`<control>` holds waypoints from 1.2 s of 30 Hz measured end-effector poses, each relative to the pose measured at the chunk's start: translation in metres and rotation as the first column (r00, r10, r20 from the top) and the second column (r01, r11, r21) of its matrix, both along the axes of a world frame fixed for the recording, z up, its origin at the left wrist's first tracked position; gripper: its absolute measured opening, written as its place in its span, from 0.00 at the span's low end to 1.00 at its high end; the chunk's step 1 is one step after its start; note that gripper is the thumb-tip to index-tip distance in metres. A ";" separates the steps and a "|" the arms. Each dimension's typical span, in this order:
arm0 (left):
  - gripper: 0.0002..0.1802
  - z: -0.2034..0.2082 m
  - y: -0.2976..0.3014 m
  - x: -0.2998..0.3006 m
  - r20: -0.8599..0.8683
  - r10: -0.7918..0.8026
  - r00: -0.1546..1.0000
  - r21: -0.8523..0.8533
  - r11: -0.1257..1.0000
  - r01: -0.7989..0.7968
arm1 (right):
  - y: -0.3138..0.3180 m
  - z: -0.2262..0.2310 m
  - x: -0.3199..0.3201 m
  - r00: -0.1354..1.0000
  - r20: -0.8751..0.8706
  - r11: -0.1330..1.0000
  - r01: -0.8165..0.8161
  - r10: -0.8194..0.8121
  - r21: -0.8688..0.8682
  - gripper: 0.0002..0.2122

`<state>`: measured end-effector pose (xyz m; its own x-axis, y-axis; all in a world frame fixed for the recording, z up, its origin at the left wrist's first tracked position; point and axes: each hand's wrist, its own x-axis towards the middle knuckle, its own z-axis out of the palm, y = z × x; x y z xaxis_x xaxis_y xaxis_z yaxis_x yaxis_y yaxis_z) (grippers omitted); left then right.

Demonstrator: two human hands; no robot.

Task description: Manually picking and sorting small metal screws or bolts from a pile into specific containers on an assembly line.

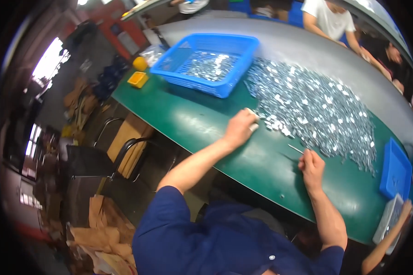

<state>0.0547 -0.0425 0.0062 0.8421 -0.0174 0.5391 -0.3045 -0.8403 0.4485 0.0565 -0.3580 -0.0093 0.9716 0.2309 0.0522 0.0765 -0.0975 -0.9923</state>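
Note:
A broad pile of small shiny metal pieces [312, 105] lies spread over the green tabletop [192, 121]. At the pile's near left edge is my left hand [241, 128], its fingers curled together by the nearest pieces. White shows at its fingertips, and whatever they pinch is too small to make out. My right hand [312, 168] is closed around a thin metal rod [296, 149], whose free end points up and left toward the pile. That hand is just in front of the pile, apart from it.
A blue plastic basket [192, 82] holding more metal pieces stands at the far left, near a small yellow box [138, 79]. Blue tray [396, 169] and a pale container [388, 224] are at the right, where another person's arm reaches in. A person in white [330, 20] works across the table.

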 end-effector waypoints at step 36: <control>0.10 0.001 -0.084 -0.048 -0.038 -0.395 0.918 -0.525 0.790 0.318 | 0.002 0.013 -0.005 0.995 0.038 0.993 -0.083 0.087 -0.087 0.09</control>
<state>0.0069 -0.1261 0.0076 0.8954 -0.0930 0.4353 -0.4401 -0.3328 0.8340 0.0510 -0.3564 0.0038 0.9456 0.3179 0.0688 0.1292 -0.1729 -0.9764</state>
